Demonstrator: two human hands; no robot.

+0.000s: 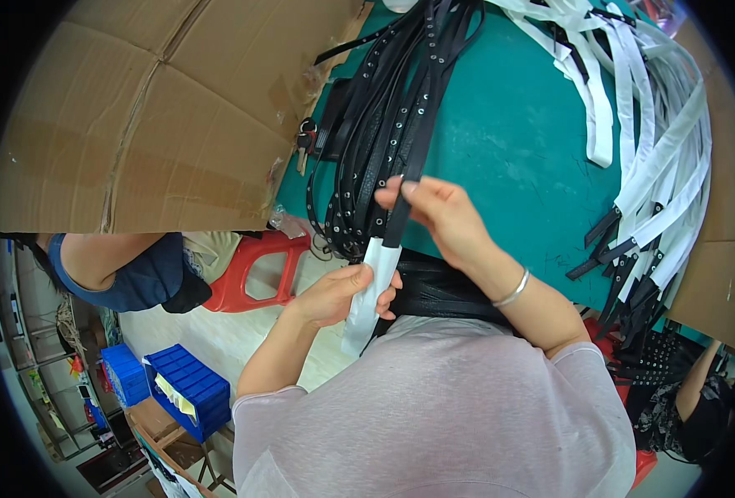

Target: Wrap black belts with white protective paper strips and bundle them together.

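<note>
My left hand [338, 297] is closed round a white sleeve [373, 286], thumb on top and fingers curled behind it. A black belt [395, 226] runs out of the sleeve's upper end. Higher up, my right hand [440, 212] pinches that belt between thumb and fingers. Beside it on the left hangs a thick bundle of black belts [359, 158] with metal eyelets, draped over the table's near edge. At the right of the green table [508, 133] lies a pile of belts in white sleeves [666, 158], their black ends sticking out.
A large cardboard sheet [77, 116] stands at the left. Keys [304, 143] lie by the belt bundle. Below are a red stool [259, 270] and blue crates [186, 386]. Another person [126, 266] sits at the left, and one more person [687, 407] at the right.
</note>
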